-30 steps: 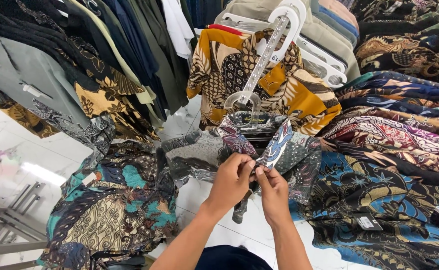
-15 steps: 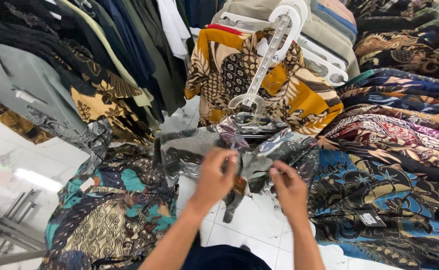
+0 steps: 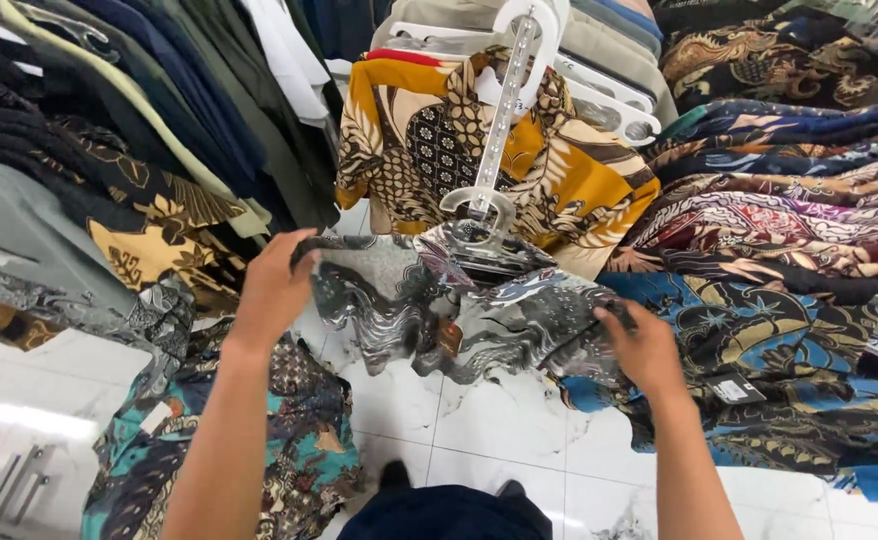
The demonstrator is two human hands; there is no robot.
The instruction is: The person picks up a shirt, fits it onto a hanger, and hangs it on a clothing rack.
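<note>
Everywhere hang racks of patterned shirts [image 3: 789, 230], with an orange one [image 3: 559, 180] just behind. Between them, a grey patterned shirt [image 3: 439, 300] on a clear hanger [image 3: 479, 215] is stretched wide: left hand [image 3: 274, 290] clutches one edge, right hand [image 3: 644, 345] the other. Spreading looks done; it isn't yet hung on any rack.

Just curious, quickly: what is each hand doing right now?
Left hand: closed on one shoulder of the grey patterned shirt.
Right hand: closed on its other shoulder.

Cloth, clear plastic, polished tile
Grey patterned shirt [image 3: 479, 315] soft matt cloth; hanger [image 3: 489, 215] glossy clear plastic; marble-look floor tiles [image 3: 479, 420] smooth, shiny
</note>
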